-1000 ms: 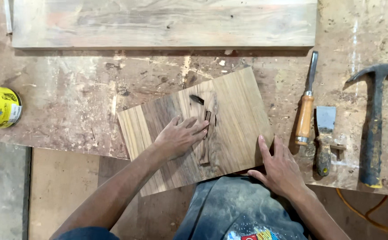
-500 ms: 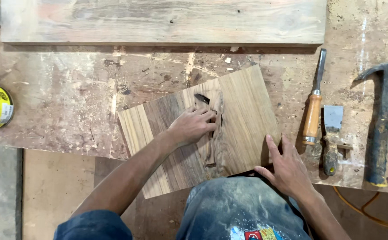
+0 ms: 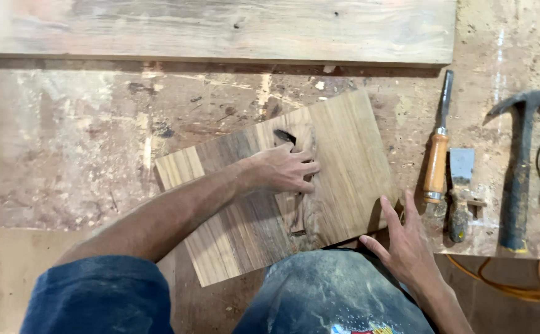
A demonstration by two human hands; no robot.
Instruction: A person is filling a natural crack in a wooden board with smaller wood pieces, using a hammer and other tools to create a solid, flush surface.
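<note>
Board [image 3: 344,167] lies flat under left hand [image 3: 282,168]; right hand [image 3: 406,247] steadies its corner, neither grip clenched.

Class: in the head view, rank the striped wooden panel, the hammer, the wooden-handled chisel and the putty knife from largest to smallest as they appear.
1. Striped wooden panel
2. Hammer
3. Wooden-handled chisel, nearly as long as the hammer but slimmer
4. Putty knife

Striped wooden board [image 3: 344,167], flat, angled, dark gouge down its middle

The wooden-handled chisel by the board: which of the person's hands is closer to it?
Right. The right hand grips the board's corner just beside the chisel; the left hand lies mid-board, farther away.
</note>
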